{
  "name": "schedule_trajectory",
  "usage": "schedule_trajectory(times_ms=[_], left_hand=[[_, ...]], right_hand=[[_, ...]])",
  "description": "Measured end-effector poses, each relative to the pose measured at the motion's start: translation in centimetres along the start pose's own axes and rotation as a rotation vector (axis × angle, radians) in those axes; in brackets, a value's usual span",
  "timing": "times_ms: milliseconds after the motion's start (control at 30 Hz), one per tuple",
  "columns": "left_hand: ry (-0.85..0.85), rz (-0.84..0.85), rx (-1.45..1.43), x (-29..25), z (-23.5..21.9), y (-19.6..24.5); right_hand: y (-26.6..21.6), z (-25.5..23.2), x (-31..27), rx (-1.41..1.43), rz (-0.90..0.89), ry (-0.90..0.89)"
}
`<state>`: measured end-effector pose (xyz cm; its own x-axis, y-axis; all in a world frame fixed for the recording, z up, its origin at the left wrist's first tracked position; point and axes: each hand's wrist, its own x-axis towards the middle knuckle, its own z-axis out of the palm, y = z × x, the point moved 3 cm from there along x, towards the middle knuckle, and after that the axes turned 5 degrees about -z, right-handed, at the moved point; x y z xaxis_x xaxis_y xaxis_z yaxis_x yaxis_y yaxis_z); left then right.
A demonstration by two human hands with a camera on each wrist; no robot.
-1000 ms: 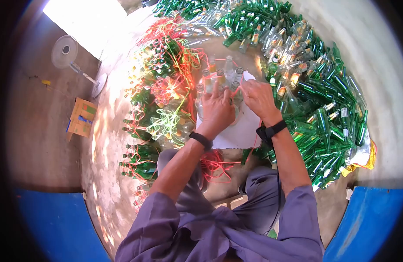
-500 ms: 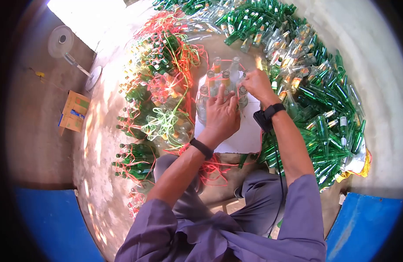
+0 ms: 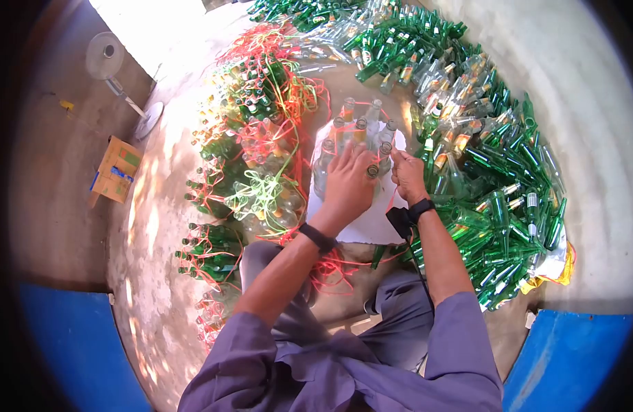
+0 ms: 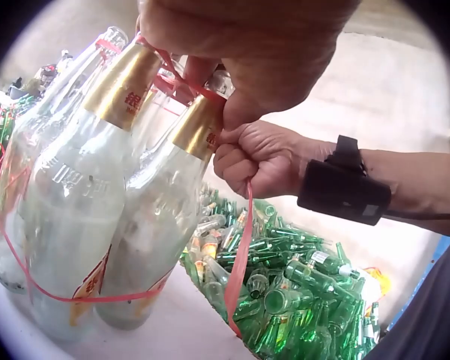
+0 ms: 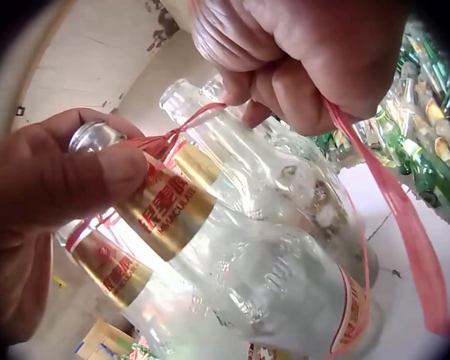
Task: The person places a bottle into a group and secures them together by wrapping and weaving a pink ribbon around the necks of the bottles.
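Several clear glass bottles [image 5: 262,270] with gold neck labels stand bunched upright on a white board [image 3: 358,230]. Red plastic twine [image 4: 242,262] circles them low down, and more of it passes among their necks. My left hand [image 3: 349,182] grips the neck of the nearest bottle, thumb on the gold label [image 5: 168,206] and fingers behind. At that neck the twine meets in a small bunch, right by the left thumb. Just to the right, my right hand [image 3: 409,175] is curled tightly around the twine, whose loose tail hangs below the fist.
A large heap of loose green and clear bottles [image 3: 495,220] covers the floor on the right. On the left stand tied bundles of bottles [image 3: 217,247] with red and green twine. A tangle of red twine [image 3: 334,271] lies before my knees. A fan [image 3: 107,58] stands far left.
My right hand has come down and nearer to me, from above the bottle tops to their right side. My left hand's fingers have gone from stretched over the tops to around the near neck.
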<state>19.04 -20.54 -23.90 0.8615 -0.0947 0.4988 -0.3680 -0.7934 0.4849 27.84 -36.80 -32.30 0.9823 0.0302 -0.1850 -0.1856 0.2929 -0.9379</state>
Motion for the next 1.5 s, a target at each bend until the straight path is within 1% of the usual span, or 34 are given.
schedule_trajectory(times_ms=[33,67,100,133,167,233,333,467,533,667,733,767,833,867,933,967,1000,1033,1100,1167,1267,1333,1400,1467,1500], left_hand=[[0.003,0.002,0.008,-0.6,-0.5,0.2],[0.037,-0.059,0.038,-1.8,-1.3,0.4],[0.071,-0.121,0.067,-2.8,-2.0,0.5],[0.035,-0.151,0.089,-3.7,-1.9,0.0],[0.037,-0.156,0.092,-4.4,-1.5,-0.5],[0.112,-0.372,-0.055,-5.4,-0.6,-2.2],[0.102,-0.383,-0.079,-5.7,1.0,-4.0],[0.121,-0.401,-0.092,-5.0,2.9,-6.3],[0.102,-0.451,-0.172,-4.6,2.6,-6.6],[0.123,-0.427,-0.106,-3.9,2.1,-7.6],[-0.071,-0.606,-0.227,-3.1,0.6,-8.1],[-0.07,-0.61,-0.231,-2.7,0.1,-8.9],[-0.161,-0.555,-0.282,-1.7,-0.7,-10.7],[-0.157,-0.558,-0.285,-1.2,-1.3,-11.7],[-0.266,-0.501,-0.391,0.1,-2.1,-13.5],[-0.322,-0.467,-0.442,0.8,-2.3,-14.1],[-0.366,-0.497,-0.452,1.3,-2.4,-14.6],[-0.364,-0.497,-0.454,1.7,-2.6,-14.9],[-0.471,-0.542,-0.566,2.1,-2.2,-15.7],[-0.473,-0.524,-0.61,2.1,-1.5,-16.8],[-0.458,-0.515,-0.668,1.8,-0.5,-18.2],[-0.442,-0.516,-0.686,1.8,-0.5,-18.3],[-0.327,-0.515,-0.385,1.6,-0.8,-17.6],[-0.303,-0.514,-0.343,1.4,-1.5,-16.3],[-0.283,-0.518,-0.301,1.3,-1.8,-15.9]], right_hand=[[0.5,0.0,0.2,0.027,-0.022,0.013],[1.0,0.0,0.6,0.033,-0.022,0.006],[0.9,-0.2,0.6,-0.048,-0.083,0.019],[0.9,-0.3,0.7,-0.132,-0.142,0.031],[1.2,-0.4,0.8,-0.131,-0.139,0.026],[0.7,-0.5,0.8,-0.26,-0.256,0.019],[0.6,-0.5,0.8,-0.266,-0.221,0.033],[0.7,-0.5,0.8,-0.243,-0.221,0.032],[0.9,-0.7,1.2,-0.305,-0.272,0.037],[0.5,-0.3,0.2,-0.344,-0.262,0.032],[0.0,0.2,-0.9,-0.382,-0.272,0.041],[-0.2,0.5,-1.5,-0.387,-0.27,0.039],[-0.4,1.4,-2.8,-0.387,-0.347,0.032],[-0.2,1.5,-3.2,-0.392,-0.347,0.029],[0.2,2.0,-3.7,-0.531,-0.273,-0.027],[0.2,2.4,-4.2,-0.535,-0.28,-0.027],[0.0,3.3,-5.0,-0.521,-0.296,-0.029],[-0.1,3.8,-5.5,-0.507,-0.309,-0.031],[0.4,4.0,-5.4,-0.51,-0.324,-0.047],[0.8,3.9,-5.2,-0.522,-0.341,-0.064],[0.9,4.6,-5.5,-0.497,-0.369,-0.024],[1.0,4.8,-5.8,-0.503,-0.315,0.012],[1.3,4.9,-5.7,-0.476,-0.32,0.007],[1.4,4.6,-5.6,-0.447,-0.327,0.002],[1.2,4.5,-5.6,-0.496,-0.363,-0.008]])
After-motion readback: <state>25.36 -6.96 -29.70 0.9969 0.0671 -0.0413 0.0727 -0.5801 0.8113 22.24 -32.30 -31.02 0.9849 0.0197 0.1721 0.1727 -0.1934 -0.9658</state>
